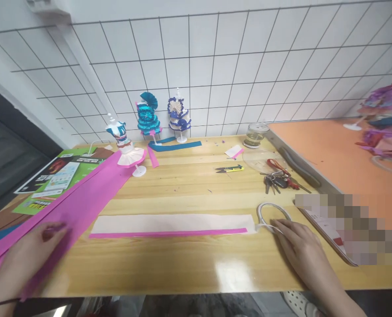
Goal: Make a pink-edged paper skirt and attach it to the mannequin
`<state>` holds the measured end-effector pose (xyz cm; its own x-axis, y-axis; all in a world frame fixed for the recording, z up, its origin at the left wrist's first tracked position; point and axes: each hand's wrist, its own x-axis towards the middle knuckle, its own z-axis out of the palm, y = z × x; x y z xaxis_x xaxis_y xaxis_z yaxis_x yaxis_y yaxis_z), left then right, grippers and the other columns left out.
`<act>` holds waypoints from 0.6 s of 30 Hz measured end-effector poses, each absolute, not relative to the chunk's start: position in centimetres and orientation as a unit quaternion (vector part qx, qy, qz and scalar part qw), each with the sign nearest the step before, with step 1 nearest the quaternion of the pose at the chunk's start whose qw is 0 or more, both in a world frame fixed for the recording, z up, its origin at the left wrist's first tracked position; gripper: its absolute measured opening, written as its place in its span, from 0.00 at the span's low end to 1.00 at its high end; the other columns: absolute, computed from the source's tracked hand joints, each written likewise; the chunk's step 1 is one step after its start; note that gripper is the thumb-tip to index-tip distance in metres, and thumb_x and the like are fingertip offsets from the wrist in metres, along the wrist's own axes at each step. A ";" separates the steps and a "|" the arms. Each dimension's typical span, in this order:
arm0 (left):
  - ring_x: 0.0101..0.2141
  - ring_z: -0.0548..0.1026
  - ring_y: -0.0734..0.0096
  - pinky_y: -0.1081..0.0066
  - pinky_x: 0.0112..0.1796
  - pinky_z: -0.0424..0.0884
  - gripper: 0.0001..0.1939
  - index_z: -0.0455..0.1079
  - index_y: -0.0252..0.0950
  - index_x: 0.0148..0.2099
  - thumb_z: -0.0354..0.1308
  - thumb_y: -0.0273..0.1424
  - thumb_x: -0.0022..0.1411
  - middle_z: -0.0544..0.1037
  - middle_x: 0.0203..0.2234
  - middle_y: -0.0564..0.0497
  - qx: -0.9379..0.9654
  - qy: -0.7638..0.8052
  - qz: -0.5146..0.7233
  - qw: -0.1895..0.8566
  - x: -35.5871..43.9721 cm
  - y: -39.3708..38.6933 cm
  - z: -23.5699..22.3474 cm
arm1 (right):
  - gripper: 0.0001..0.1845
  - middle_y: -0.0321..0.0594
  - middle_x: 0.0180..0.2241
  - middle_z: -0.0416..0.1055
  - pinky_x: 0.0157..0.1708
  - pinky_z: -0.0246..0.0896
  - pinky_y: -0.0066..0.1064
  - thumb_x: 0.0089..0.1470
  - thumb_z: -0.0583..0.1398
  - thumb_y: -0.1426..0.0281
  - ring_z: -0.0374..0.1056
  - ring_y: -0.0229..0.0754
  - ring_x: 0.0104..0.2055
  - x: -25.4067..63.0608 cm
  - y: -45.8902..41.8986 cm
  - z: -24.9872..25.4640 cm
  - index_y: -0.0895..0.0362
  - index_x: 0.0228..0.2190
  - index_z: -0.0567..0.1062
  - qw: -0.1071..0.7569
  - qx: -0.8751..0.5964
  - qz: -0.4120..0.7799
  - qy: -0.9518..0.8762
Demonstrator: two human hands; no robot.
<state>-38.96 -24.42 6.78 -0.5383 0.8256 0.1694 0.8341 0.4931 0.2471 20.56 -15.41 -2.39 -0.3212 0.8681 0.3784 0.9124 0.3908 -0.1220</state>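
Observation:
My left hand (39, 246) is over the large sheet of pink paper (93, 198) at the left. Its thumb and fingertips are pinched together; whether anything is between them I cannot make out. My right hand (298, 242) grips the near side of a roll of white tape (259, 211), whose loose end reaches toward the paper strip. That long white strip (172, 222), edged in pink along its near side, lies flat between my hands. Just behind the pink paper stands a small dress form (130, 156) in a blue top and pale pleated skirt.
Two more dress forms, one teal (148, 119) and one navy and cream (180, 116), stand by the tiled wall. Yellow thread snips (230, 169), keys (275, 181), a glass jar (255, 135) and a partly pixelated phone-like slab (331, 233) lie toward the right. Printed sheets (55, 178) are at left.

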 end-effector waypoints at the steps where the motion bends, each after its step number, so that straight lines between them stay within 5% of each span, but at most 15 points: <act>1: 0.24 0.74 0.70 0.74 0.25 0.67 0.21 0.71 0.37 0.38 0.51 0.48 0.54 0.77 0.25 0.55 -0.486 -0.866 -0.114 0.023 -37.2 -23.9 6.7 | 0.17 0.48 0.42 0.70 0.43 0.59 0.43 0.58 0.49 0.66 0.63 0.50 0.44 20.5 -15.4 -2.4 0.60 0.44 0.71 0.195 -0.551 -0.052 -0.810; 7: 0.47 0.70 0.62 0.60 0.48 0.65 0.18 0.69 0.34 0.44 0.41 0.36 0.65 0.75 0.43 0.44 -0.808 -0.558 -0.191 0.016 -18.0 -19.5 4.3 | 0.16 0.48 0.43 0.68 0.44 0.59 0.43 0.58 0.49 0.70 0.62 0.49 0.46 20.1 -15.7 -1.8 0.59 0.45 0.69 0.216 -0.545 -0.015 -0.810; 9: 0.56 0.60 0.59 0.60 0.52 0.61 0.23 0.65 0.30 0.52 0.44 0.42 0.63 0.69 0.52 0.42 -0.868 -0.465 -0.175 0.011 -12.6 -18.4 3.0 | 0.16 0.47 0.43 0.68 0.45 0.59 0.42 0.58 0.49 0.69 0.62 0.49 0.47 19.9 -15.8 -1.3 0.58 0.46 0.69 0.226 -0.537 0.004 -0.813; 13: 0.59 0.53 0.54 0.55 0.55 0.56 0.40 0.56 0.31 0.59 0.42 0.55 0.56 0.60 0.58 0.40 -0.894 -0.433 -0.118 -0.016 -8.2 -17.4 0.9 | 0.15 0.46 0.43 0.68 0.46 0.58 0.43 0.59 0.51 0.66 0.62 0.49 0.47 19.9 -15.9 -0.6 0.55 0.46 0.70 0.243 -0.536 0.025 -0.808; 18: 0.59 0.54 0.52 0.53 0.54 0.57 0.38 0.56 0.35 0.60 0.40 0.55 0.56 0.59 0.59 0.42 -0.875 -0.478 -0.079 0.003 -8.8 -17.5 -0.7 | 0.16 0.47 0.44 0.67 0.48 0.58 0.43 0.59 0.50 0.66 0.61 0.49 0.49 21.1 -15.7 -0.9 0.56 0.46 0.70 0.304 -0.559 0.047 -0.770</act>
<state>-8.84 -17.46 -0.66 0.5303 0.8360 0.1411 0.8369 -0.5428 0.0707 21.06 -15.73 -0.90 -0.1896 0.8899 0.4149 0.8322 0.3699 -0.4130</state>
